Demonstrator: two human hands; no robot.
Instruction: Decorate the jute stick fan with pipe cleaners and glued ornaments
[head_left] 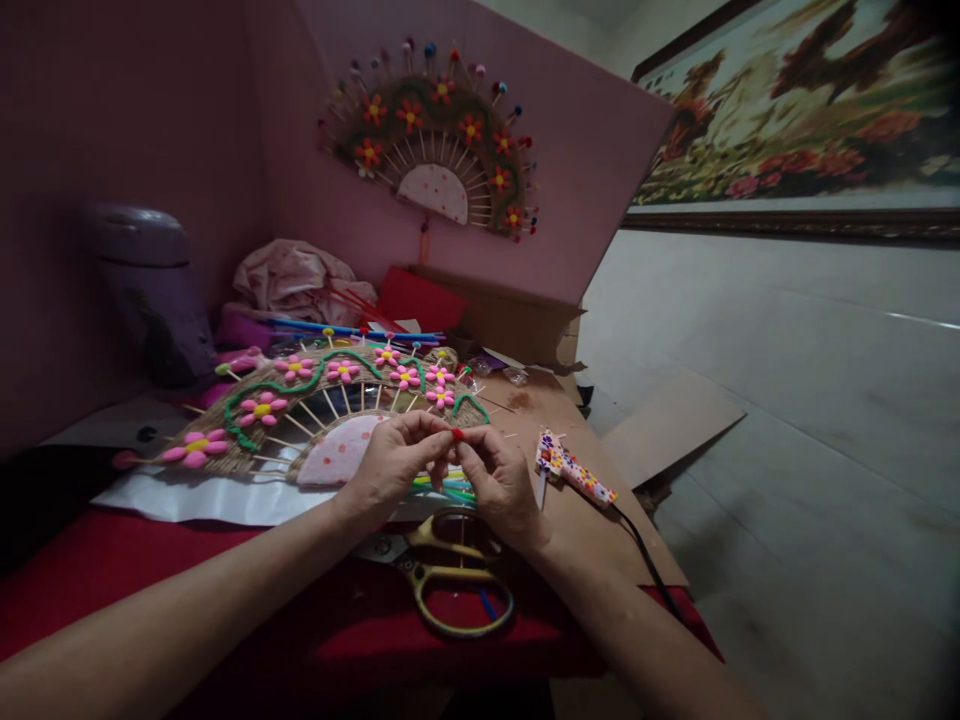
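Note:
A small red piece [457,435] is pinched between the fingertips of my left hand [394,460] and my right hand [499,480], which meet over the front of a fan-shaped craft [210,415]. That craft has twine, thin sticks, pink flowers and a wavy green strip, with a pale dotted half-circle at its base. Below my hands lie scissors [461,600] with yellowish handles. Green and yellow strips [450,488] show partly behind my fingers.
A flower-patterned glue gun [574,470] with a black cord rests on cardboard [622,540] at the right. Behind stand a purple bottle [154,300], a pink cloth [292,280] and a second fan [450,135] on a pink board. Red cloth [300,620] covers the front.

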